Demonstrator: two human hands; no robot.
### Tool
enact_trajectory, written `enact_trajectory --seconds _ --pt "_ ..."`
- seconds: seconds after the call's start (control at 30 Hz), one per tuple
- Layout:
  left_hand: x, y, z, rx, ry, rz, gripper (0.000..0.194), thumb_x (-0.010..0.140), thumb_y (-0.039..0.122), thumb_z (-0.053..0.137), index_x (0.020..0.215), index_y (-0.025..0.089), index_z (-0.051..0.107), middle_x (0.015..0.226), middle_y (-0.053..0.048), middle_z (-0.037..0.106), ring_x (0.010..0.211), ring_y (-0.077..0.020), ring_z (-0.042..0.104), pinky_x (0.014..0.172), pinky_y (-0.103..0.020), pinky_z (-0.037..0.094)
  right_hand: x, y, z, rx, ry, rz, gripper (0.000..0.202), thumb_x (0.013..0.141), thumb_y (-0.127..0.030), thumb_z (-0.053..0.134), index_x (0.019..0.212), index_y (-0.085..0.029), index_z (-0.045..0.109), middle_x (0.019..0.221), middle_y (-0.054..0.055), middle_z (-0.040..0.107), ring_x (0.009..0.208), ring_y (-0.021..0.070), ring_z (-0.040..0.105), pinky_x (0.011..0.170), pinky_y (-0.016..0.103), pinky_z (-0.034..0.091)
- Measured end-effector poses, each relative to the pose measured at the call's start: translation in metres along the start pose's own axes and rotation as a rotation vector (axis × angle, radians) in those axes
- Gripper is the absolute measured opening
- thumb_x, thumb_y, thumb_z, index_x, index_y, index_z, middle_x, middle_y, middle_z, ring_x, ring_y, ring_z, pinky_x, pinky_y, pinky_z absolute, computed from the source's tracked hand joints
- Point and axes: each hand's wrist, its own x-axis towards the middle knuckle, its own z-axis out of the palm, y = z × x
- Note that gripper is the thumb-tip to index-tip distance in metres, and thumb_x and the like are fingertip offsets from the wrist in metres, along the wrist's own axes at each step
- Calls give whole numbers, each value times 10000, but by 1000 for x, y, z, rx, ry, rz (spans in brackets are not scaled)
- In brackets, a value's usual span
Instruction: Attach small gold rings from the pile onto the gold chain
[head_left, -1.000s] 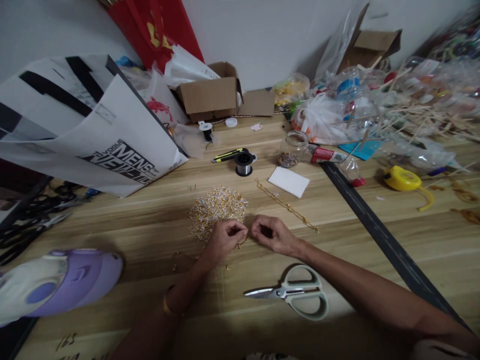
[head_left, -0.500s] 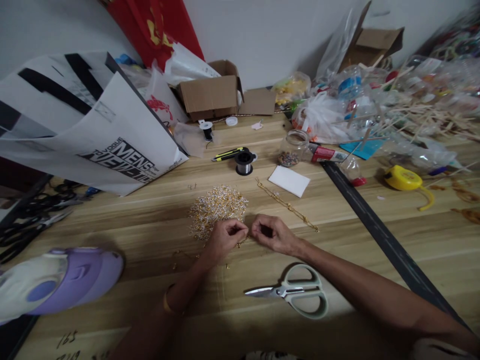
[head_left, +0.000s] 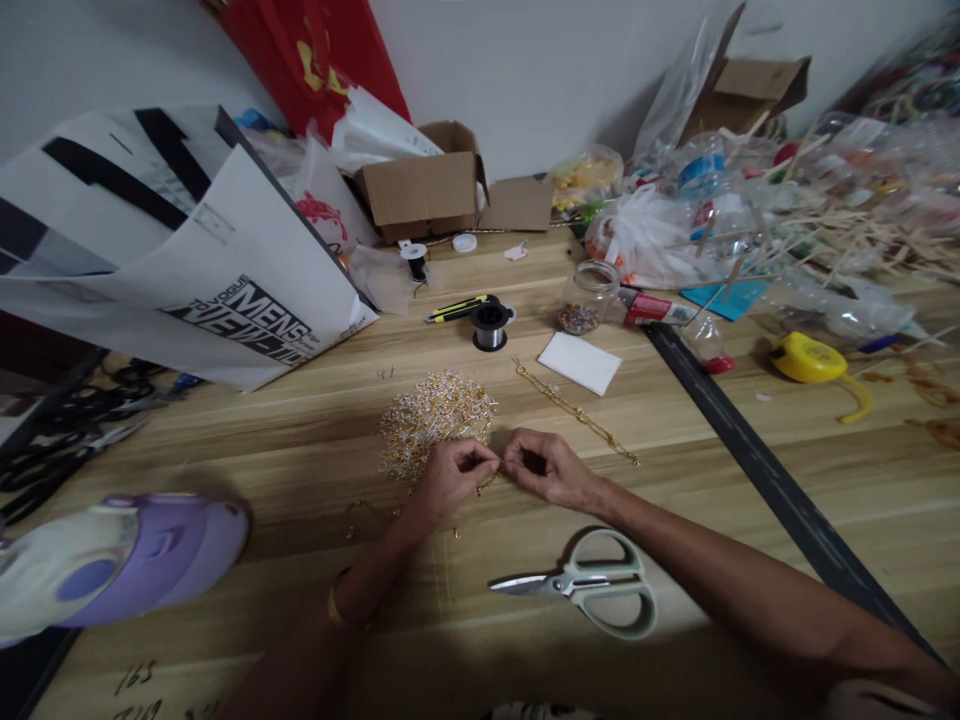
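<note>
My left hand (head_left: 455,477) is closed in a pinch at the front edge of a pile of small gold and clear pieces (head_left: 435,415). A thin gold chain (head_left: 487,485) shows just under its fingertips. My right hand (head_left: 547,467) is pinched too, its fingertips nearly touching the left ones; what lies between them is too small to make out. Part of a gold chain (head_left: 361,505) rests on the table left of my left wrist. Beyond my right hand another gold chain (head_left: 577,412) lies stretched out. Scissors (head_left: 581,580) with pale handles lie nearer me, blades pointing left.
Behind the pile are a wire spool (head_left: 489,328), a utility knife (head_left: 459,308), a white card (head_left: 580,362) and a bead jar (head_left: 587,298). A yellow tape measure (head_left: 806,357) sits right. At left stand a paper bag (head_left: 247,270) and a purple-white object (head_left: 165,550).
My left fingertips have shifted very slightly right, closer to the right ones. The view has moved a little; the things on the table lie as before.
</note>
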Motion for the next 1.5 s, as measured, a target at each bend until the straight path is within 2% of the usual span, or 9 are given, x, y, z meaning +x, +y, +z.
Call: enact_trajectory --seconds 0.23,0.8,1.5 --pt "-1 -1 -1 22 -24 19 109 704 204 602 680 111 653 627 -21 641 574 -97 548 552 -189 410 0 2 1 1 6 0 83 792 -176 544 720 -134 548 656 -3 518 557 76 440 486 176 320" --pt "1 -1 -1 15 22 -11 83 684 177 606 671 111 654 623 -34 650 568 -107 561 551 -201 426 0 -1 -1 5 -13 -40 53 768 -123 538 717 -138 545 669 2 519 576 84 453 517 188 349" --pt "0 2 0 0 21 8 93 681 195 618 651 116 656 609 -23 647 560 -104 556 546 -195 420 0 0 -1 13 3 -29 64 774 -162 552 713 -141 551 664 1 525 568 84 451 504 187 346"
